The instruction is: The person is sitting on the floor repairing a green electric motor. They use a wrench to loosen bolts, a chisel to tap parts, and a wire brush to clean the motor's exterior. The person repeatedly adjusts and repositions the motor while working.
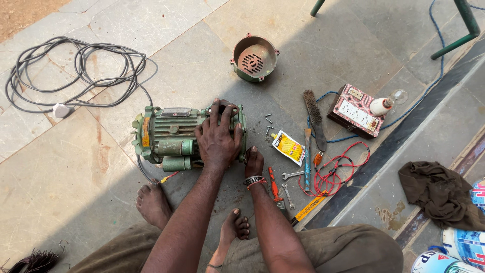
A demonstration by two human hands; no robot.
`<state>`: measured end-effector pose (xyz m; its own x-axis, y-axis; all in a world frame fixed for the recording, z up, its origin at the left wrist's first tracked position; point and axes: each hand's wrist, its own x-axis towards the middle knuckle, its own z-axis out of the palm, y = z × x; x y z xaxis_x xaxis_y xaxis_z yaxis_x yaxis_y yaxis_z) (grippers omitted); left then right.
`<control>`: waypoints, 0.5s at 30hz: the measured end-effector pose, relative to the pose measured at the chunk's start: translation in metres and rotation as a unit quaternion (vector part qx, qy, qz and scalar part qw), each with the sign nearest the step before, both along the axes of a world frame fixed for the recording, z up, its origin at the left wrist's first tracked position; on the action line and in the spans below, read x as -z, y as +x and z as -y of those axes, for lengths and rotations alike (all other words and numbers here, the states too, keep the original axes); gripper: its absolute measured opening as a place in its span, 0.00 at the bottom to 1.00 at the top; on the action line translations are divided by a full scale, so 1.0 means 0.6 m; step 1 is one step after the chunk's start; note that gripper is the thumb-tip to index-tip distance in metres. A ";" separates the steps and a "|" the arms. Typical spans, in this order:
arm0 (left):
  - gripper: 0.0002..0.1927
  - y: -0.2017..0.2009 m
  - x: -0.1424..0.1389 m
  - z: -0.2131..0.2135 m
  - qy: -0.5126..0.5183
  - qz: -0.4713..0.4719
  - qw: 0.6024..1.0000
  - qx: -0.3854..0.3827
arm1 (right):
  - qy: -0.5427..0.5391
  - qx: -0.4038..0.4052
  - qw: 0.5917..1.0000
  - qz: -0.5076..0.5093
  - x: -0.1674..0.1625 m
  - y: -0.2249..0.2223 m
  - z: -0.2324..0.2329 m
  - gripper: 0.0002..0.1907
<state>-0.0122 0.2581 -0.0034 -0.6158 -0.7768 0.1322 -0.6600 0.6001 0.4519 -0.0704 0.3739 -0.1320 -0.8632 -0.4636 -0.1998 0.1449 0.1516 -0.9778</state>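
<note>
the left hand (218,137) lies spread flat on top of the green motor (177,137) on the floor, while the right hand (254,163) presses its right end, fingers hidden.

Hard daylight, sharp frame, half in shade.

Sun falls on the left floor (55,167) and on the cable (76,71); a broad diagonal shadow covers the centre, with the motor (166,134) at its edge. The bulb (396,97) shows a small glint. Focus is crisp throughout. Slight wide-angle bending at the edges. No motion blur.
</note>
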 end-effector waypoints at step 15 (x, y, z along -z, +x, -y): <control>0.30 0.002 -0.002 -0.001 0.006 0.007 1.000 -0.001 | 0.006 0.094 0.975 0.199 -0.018 0.078 -0.006 0.32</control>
